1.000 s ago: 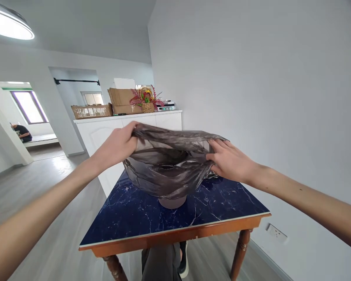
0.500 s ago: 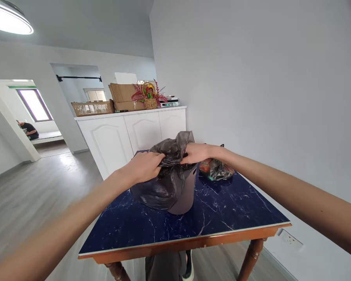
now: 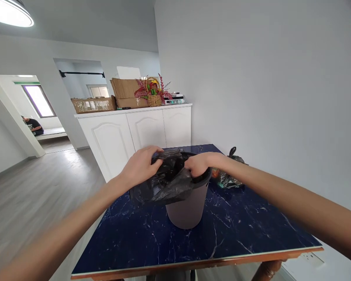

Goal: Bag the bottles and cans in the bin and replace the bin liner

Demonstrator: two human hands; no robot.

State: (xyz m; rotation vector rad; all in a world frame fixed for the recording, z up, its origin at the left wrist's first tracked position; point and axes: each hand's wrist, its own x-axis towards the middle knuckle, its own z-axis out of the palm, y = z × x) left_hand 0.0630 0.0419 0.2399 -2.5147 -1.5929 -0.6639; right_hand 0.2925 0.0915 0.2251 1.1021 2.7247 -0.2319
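A grey trash can (image 3: 187, 212) stands upright on the blue marbled table (image 3: 128, 244). A black plastic bag (image 3: 175, 187) lies across its mouth and hangs over the left and front of the rim. My left hand (image 3: 143, 166) pinches the bag's gathered edge at the left of the opening. My right hand (image 3: 197, 164) is closed on the bag at the right side of the mouth, its fingertips hidden inside the can. Behind my right forearm sits a tied, filled black plastic bag (image 3: 229, 177).
A white cabinet (image 3: 149, 130) stands beyond the table, bearing cardboard boxes (image 3: 128, 93) and a flower basket (image 3: 154, 99). A plain wall (image 3: 251, 97) rises at the right. A person (image 3: 32, 125) sits in a far room at the left.
Both hands have lowered the bag from above the can into its mouth, and the bag's opening is now spread wider. More of the can shows. The view has shifted a little.
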